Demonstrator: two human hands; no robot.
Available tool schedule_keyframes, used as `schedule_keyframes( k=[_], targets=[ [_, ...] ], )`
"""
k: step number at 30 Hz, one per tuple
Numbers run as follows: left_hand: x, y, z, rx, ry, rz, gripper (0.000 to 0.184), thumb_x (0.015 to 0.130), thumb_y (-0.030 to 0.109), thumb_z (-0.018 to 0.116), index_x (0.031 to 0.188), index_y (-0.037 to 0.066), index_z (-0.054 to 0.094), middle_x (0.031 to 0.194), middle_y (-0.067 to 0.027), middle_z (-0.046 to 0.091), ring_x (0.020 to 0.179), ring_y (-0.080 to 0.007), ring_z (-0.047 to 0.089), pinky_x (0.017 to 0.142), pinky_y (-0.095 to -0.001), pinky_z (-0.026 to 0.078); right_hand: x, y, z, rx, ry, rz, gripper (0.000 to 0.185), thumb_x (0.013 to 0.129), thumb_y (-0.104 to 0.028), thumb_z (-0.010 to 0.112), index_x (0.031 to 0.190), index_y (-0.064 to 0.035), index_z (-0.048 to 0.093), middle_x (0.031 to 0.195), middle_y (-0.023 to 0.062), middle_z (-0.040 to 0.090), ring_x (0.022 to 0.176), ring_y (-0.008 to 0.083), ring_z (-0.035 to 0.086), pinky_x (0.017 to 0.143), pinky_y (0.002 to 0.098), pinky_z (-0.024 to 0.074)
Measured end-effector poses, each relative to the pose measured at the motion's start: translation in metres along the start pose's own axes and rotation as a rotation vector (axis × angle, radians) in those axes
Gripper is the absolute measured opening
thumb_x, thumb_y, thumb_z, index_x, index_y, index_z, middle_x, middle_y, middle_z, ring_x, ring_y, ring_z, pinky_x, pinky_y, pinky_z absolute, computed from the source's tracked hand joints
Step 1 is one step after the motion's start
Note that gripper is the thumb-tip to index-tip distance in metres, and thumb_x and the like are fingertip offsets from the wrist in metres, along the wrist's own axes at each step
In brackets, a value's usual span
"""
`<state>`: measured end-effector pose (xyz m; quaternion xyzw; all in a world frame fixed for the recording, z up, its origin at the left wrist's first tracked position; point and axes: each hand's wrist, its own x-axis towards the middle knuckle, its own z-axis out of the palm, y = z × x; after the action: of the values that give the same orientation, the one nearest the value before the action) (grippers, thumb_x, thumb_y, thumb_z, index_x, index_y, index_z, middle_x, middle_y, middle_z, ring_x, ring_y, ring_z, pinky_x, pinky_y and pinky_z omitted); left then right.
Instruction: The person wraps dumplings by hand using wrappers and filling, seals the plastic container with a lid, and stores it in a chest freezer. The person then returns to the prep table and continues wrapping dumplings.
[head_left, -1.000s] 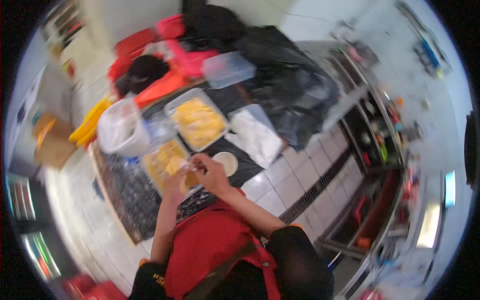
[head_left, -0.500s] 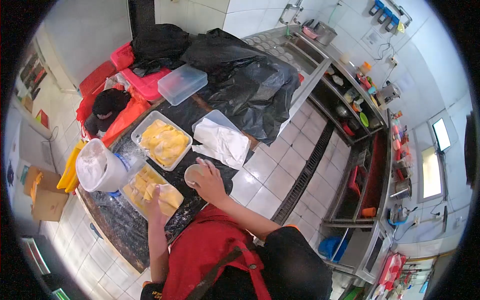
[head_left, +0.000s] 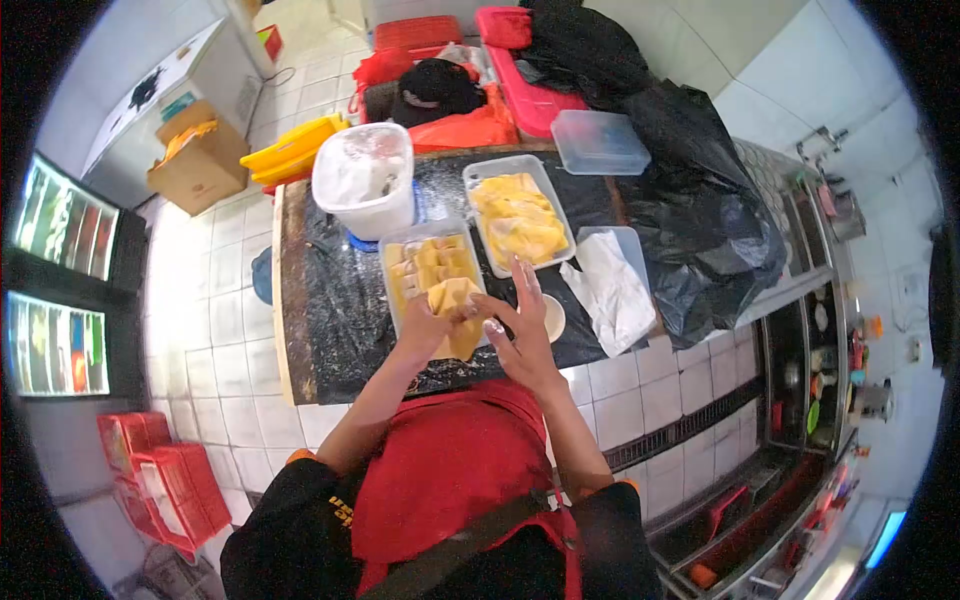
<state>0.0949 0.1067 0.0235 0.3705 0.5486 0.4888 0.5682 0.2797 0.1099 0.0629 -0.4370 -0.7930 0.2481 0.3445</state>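
My left hand (head_left: 428,332) is closed on a pale yellow dough sheet (head_left: 455,292), its lower part hanging below the fingers. From the right comes my right hand (head_left: 522,338), fingers spread, one fingertip at the sheet's edge; a whitish dusting shows on its fingertips. Just beneath the hands is a clear plastic box (head_left: 388,237) with rows of yellow dough pieces (head_left: 425,258). Beyond my right hand, a second box (head_left: 474,172) holds a heap of floury yellow dough (head_left: 520,218). A small pale bowl (head_left: 554,318) stands beside my right hand, partly hidden by it.
A white tub (head_left: 366,205) with white powder stands at the back left of the black-covered table (head_left: 330,340). On the right lie a white cloth (head_left: 603,290) and black plastic sheeting (head_left: 700,225). An upturned clear container (head_left: 600,142) is farther back.
My right hand has let go of the small bowl, which now stands on the table, and has come to the dough sheet. My left hand has lifted the sheet. The view has swung left.
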Motion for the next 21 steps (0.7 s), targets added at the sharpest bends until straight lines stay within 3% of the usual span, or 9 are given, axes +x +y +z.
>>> schedule_keyframes(
  k=[3,4,5,7,8,12,16,18,21],
  targets=[
    [-0.011,0.014,-0.001,-0.054,-0.051,-0.036,0.031,0.085,0.008,0.074,0.115,0.0,0.066,0.102,-0.0053,0.07,0.087,-0.0123,0.067,0.076,-0.0274,0.054,0.002,0.018,0.024,-0.167,-0.042,0.089,0.035,0.093,-0.026,0.062,0.128,-0.0189,0.064,0.162,0.0175,0.018,0.147,0.0446,0.016,0.116,0.0562,0.017],
    [-0.011,0.011,-0.003,-0.083,-0.049,-0.042,0.031,0.086,0.008,0.073,0.115,0.0,0.066,0.102,-0.0054,0.07,0.087,-0.0123,0.067,0.076,-0.0275,0.054,0.005,0.012,0.021,-0.275,0.007,0.067,0.034,0.092,-0.023,0.064,0.125,-0.0148,0.065,0.155,0.0195,0.034,0.14,0.0403,0.035,0.111,0.052,0.0303],
    [-0.011,0.009,-0.005,-0.111,-0.047,-0.049,0.031,0.086,0.008,0.073,0.115,-0.001,0.065,0.103,-0.0055,0.07,0.088,-0.0123,0.067,0.076,-0.0276,0.054,0.005,0.013,0.023,-0.271,-0.002,0.056,0.034,0.092,-0.023,0.064,0.125,-0.0148,0.065,0.155,0.0195,0.034,0.14,0.0403,0.035,0.111,0.052,0.0303],
    [-0.011,0.005,-0.01,-0.155,-0.03,-0.049,0.029,0.087,0.009,0.072,0.113,-0.001,0.066,0.101,-0.0058,0.07,0.087,-0.0125,0.067,0.076,-0.0278,0.054,0.002,0.018,0.032,0.367,-0.107,0.346,0.033,0.089,-0.018,0.069,0.12,-0.0094,0.065,0.132,0.0202,0.058,0.118,0.0344,0.059,0.098,0.0424,0.0467],
    [-0.012,0.003,-0.012,-0.126,-0.017,-0.063,0.029,0.086,0.01,0.072,0.112,-0.002,0.067,0.099,-0.0058,0.071,0.087,-0.0123,0.067,0.075,-0.0276,0.054,-0.004,0.018,0.046,0.486,0.012,0.396,0.03,0.086,-0.013,0.072,0.114,-0.0056,0.065,0.105,0.0158,0.069,0.093,0.0296,0.069,0.082,0.0354,0.0538],
    [-0.013,0.006,-0.027,0.197,-0.119,-0.139,0.029,0.084,0.014,0.074,0.107,-0.003,0.069,0.091,-0.0059,0.071,0.084,-0.0112,0.066,0.072,-0.0268,0.053,-0.017,0.015,0.044,0.163,0.022,0.22,0.024,0.085,-0.005,0.073,0.108,-0.0014,0.068,0.093,0.0094,0.07,0.087,0.0162,0.068,0.078,0.0304,0.0533],
    [-0.008,-0.032,-0.04,0.316,-0.287,-0.028,0.03,0.083,0.016,0.075,0.105,-0.003,0.07,0.089,-0.0059,0.071,0.079,-0.0109,0.066,0.069,-0.026,0.052,-0.021,0.019,0.045,0.23,-0.054,0.292,0.029,0.087,-0.005,0.071,0.115,-0.0024,0.064,0.096,0.0084,0.071,0.088,0.0145,0.067,0.079,0.0289,0.0527],
    [-0.01,-0.036,-0.039,0.136,-0.308,-0.23,0.029,0.088,0.022,0.071,0.103,-0.002,0.071,0.088,-0.0056,0.071,0.076,-0.012,0.066,0.068,-0.0271,0.051,-0.021,0.033,0.051,0.668,-0.207,0.633,0.036,0.088,-0.005,0.071,0.122,-0.0027,0.058,0.098,0.0069,0.07,0.088,0.0121,0.065,0.079,0.0265,0.052],
    [-0.012,-0.048,-0.041,-0.184,-0.139,-0.406,0.034,0.093,0.031,0.064,0.099,-0.002,0.071,0.086,-0.0037,0.07,0.076,-0.0119,0.065,0.067,-0.0286,0.052,-0.015,0.057,0.06,0.663,-0.248,0.53,0.042,0.088,-0.013,0.073,0.126,-0.0084,0.056,0.1,0.0107,0.071,0.092,0.0126,0.065,0.079,0.0301,0.0524]
  ],
)
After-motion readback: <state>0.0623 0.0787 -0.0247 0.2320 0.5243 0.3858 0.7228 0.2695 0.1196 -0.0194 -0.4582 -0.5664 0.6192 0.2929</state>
